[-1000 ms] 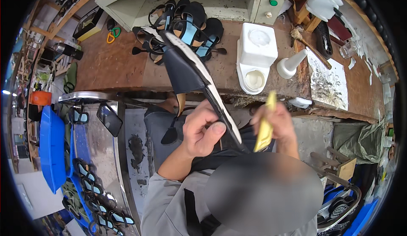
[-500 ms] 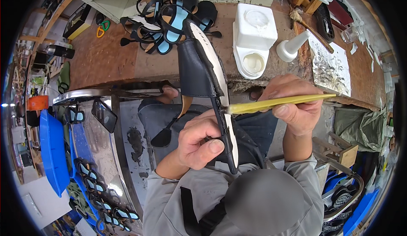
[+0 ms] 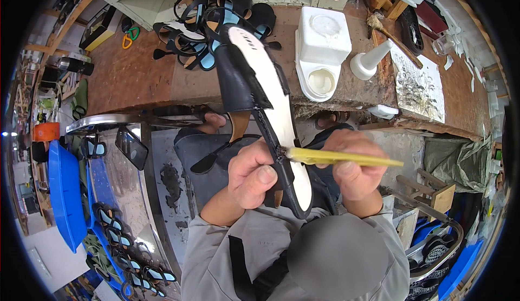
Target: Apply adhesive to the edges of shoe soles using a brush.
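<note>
We see the left hand (image 3: 252,174) grasping a black sandal (image 3: 265,95) near its lower end, thumb and curled fingers closed on its left edge. The sandal stands tilted in front of the person's body, over the lap, its long pale sole face turned toward us and its toe end pointing up at the workbench (image 3: 135,79). Our right hand (image 3: 360,165) pinches a yellow-handled brush (image 3: 346,157) between thumb and fingers, holding it nearly level; the dark bristles meet the black edge of the sandal just beside the left hand's fingers. On the bench beyond, we have a heap of black sandals with light-blue insoles (image 3: 230,11), partly hidden by the raised one. To its right stand a white plastic container (image 3: 325,36) with a round opening at its near end, a white cone-shaped piece (image 3: 374,60) and a stained white sheet (image 3: 420,87). At our left sits a blue tub (image 3: 65,192).
</note>
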`<act>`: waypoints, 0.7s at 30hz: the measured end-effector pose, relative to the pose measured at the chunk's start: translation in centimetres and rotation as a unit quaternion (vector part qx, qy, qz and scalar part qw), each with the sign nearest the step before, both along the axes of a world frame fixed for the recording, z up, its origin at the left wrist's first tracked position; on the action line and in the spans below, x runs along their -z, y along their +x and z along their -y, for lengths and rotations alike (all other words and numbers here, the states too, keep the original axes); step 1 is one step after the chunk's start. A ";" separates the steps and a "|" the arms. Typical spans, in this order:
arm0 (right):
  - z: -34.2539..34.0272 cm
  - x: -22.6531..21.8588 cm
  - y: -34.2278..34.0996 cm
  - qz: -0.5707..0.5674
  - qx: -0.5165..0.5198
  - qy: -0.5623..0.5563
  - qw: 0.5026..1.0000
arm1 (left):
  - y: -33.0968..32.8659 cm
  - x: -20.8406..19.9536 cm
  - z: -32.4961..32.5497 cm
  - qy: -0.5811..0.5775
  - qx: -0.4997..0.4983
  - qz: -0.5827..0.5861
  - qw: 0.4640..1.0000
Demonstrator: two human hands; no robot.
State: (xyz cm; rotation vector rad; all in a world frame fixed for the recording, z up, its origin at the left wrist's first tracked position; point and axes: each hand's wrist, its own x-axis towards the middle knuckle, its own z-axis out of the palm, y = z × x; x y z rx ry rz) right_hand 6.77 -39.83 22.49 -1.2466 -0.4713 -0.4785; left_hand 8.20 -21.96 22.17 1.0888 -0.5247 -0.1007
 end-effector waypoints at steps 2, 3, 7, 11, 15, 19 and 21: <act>-0.1 0.4 -0.5 0.036 0.016 -0.032 0.999 | 0.0 0.6 -0.3 0.001 -0.003 0.003 1.000; 0.0 0.2 -0.7 0.052 0.020 -0.051 0.997 | -0.1 0.6 -0.4 0.007 -0.006 0.003 1.000; -0.1 -0.3 -1.2 0.088 0.027 -0.093 0.991 | -0.2 0.2 -0.2 -0.006 -0.024 -0.009 1.000; -0.1 0.1 -1.8 0.131 0.040 -0.113 0.984 | -0.7 -0.5 0.3 -0.023 -0.032 -0.058 0.998; -0.3 0.5 -2.2 0.175 0.048 -0.141 0.973 | -1.1 -0.8 -0.1 -0.020 -0.034 -0.107 0.993; 0.5 0.3 -3.2 0.151 0.023 -0.106 0.983 | -0.7 -0.6 0.1 -0.062 0.008 -0.030 0.998; 1.0 -0.1 -3.6 0.072 -0.019 -0.034 0.997 | -0.8 -0.3 0.2 -0.055 0.007 -0.010 0.998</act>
